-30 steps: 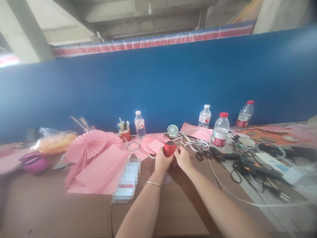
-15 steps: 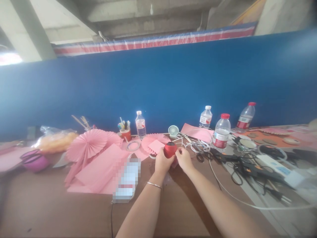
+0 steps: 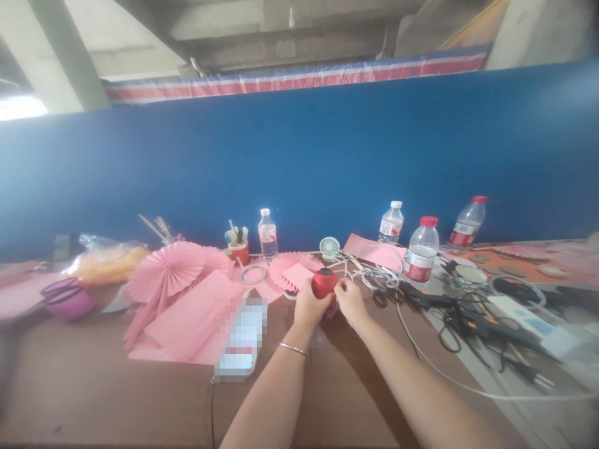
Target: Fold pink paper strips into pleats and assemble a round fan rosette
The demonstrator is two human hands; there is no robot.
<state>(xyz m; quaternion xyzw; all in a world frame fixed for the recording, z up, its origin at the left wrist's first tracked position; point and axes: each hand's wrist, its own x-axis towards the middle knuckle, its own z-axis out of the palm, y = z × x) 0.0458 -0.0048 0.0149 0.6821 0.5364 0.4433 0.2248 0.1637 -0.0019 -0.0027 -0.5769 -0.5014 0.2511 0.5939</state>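
Near the middle of the table, a rounded red object with a dark top sits in the grip of my left hand, whose fingers wrap round its left side. A thin bracelet circles that wrist. Close against the object's right side is my right hand, thumb and fingertips pinched together. What those fingertips hold, if anything, is too small to make out. Just behind the hands lie a pink pleated paper rosette and a small pale fan.
Pink paper sheets and folded fans cover the table's left, beside a phone with a cable. Several bottles, one a red-capped bottle, stand toward the back. Tangled cables and a power strip fill the right. A blue panel rises behind.
The view has shifted slightly, so everything sits a little further right. Both hands keep nearly the same pose at the red object.
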